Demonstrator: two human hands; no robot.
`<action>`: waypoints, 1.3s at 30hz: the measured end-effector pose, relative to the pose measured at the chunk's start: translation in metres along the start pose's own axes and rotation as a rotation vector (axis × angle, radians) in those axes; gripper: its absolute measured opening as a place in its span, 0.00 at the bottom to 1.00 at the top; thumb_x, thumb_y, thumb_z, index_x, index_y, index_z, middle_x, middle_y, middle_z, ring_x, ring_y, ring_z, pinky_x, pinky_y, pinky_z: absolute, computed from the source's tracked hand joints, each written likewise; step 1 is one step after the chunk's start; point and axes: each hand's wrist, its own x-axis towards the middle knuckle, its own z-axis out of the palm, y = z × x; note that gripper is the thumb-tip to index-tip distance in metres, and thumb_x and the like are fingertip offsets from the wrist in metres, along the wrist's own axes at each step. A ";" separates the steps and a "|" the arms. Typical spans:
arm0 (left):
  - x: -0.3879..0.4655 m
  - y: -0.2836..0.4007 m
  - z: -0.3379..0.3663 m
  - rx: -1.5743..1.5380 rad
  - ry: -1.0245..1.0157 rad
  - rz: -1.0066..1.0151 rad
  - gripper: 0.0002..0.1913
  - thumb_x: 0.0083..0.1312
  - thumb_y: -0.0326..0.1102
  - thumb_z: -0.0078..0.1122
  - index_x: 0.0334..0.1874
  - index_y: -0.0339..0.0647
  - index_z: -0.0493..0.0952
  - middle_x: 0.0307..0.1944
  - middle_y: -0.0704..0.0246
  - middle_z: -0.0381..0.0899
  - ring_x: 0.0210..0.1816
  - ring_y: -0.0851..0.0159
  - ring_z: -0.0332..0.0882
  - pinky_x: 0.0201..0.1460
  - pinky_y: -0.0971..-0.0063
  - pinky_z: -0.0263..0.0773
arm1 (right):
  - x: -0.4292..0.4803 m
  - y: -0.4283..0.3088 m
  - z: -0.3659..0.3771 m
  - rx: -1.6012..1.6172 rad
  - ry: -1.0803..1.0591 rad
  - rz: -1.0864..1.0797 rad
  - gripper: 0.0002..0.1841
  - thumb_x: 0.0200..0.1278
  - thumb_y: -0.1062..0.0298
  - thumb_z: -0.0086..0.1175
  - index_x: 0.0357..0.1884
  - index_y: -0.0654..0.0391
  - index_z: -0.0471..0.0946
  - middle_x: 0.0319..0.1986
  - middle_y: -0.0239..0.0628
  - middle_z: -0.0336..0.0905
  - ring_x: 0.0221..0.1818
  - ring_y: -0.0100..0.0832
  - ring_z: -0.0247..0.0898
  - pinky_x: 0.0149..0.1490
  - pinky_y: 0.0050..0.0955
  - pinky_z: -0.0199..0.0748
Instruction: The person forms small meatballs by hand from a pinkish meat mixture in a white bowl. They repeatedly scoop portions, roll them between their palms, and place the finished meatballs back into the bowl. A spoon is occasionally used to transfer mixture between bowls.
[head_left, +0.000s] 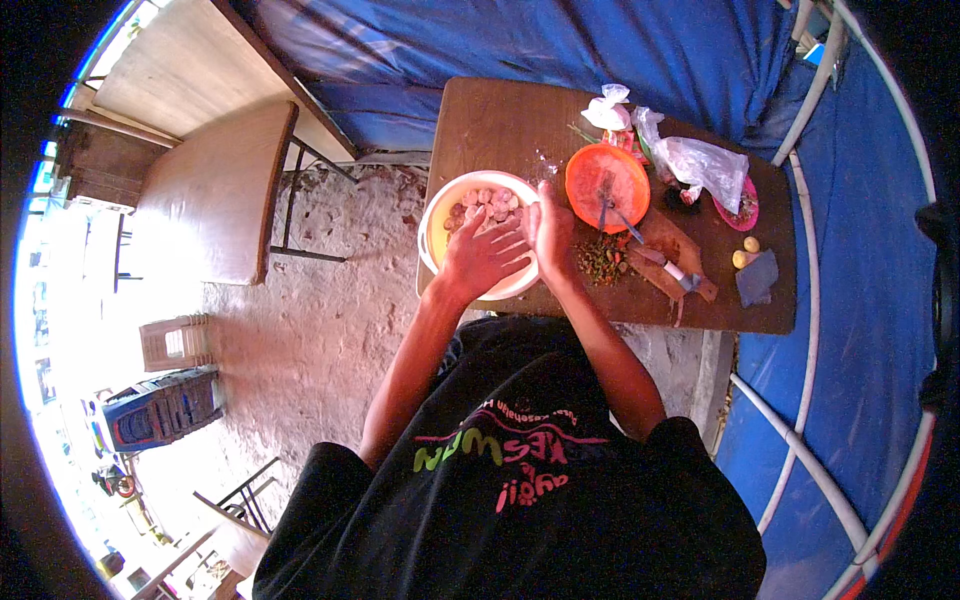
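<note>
My left hand (484, 255) is over the front of a white-rimmed basin (431, 244), palm turned down and fingers spread. Several pale pinkish balls (491, 204) lie inside, towards the back. My right hand (551, 229) is raised at the basin's right rim, close to the left fingertips; whether something small is between its thumb and fingers cannot be told. Right of it stands an orange bowl (643, 184) with a pinkish mixture and utensils inside. A heap of chopped vegetables (602, 259) lies in front of that bowl, beside a wooden cutting board (675, 247) with a knife (679, 274) on it.
Clear plastic bags (701, 161) lie at the back right of the brown table (495, 112). A pink plate (742, 214), two yellowish round items (746, 253) and a grey-blue cloth or sheet (757, 279) are at the right. Another table (217, 195) stands left, with stacked chairs (161, 409) nearer.
</note>
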 end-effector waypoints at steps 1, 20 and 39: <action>0.002 0.000 -0.002 -0.359 -0.091 -0.127 0.28 0.69 0.54 0.41 0.59 0.36 0.66 0.58 0.60 0.68 0.60 0.57 0.65 0.65 0.58 0.58 | -0.002 -0.001 0.007 -0.360 0.136 -0.145 0.29 0.70 0.51 0.35 0.11 0.54 0.66 0.08 0.32 0.63 0.11 0.31 0.60 0.21 0.28 0.60; 0.012 0.006 0.006 -0.348 -0.446 0.329 0.19 0.69 0.44 0.46 0.19 0.47 0.64 0.11 0.79 0.61 0.13 0.77 0.59 0.17 0.83 0.59 | -0.035 -0.022 0.005 -0.124 -0.169 -0.172 0.17 0.66 0.66 0.49 0.52 0.65 0.71 0.49 0.39 0.75 0.52 0.27 0.69 0.60 0.27 0.63; 0.017 -0.015 0.038 -0.139 -0.122 0.508 0.09 0.67 0.37 0.50 0.34 0.39 0.71 0.40 0.62 0.77 0.44 0.62 0.76 0.55 0.63 0.73 | -0.031 0.000 0.013 -0.077 -0.119 0.011 0.12 0.55 0.72 0.59 0.42 0.63 0.77 0.39 0.34 0.79 0.43 0.26 0.74 0.51 0.24 0.70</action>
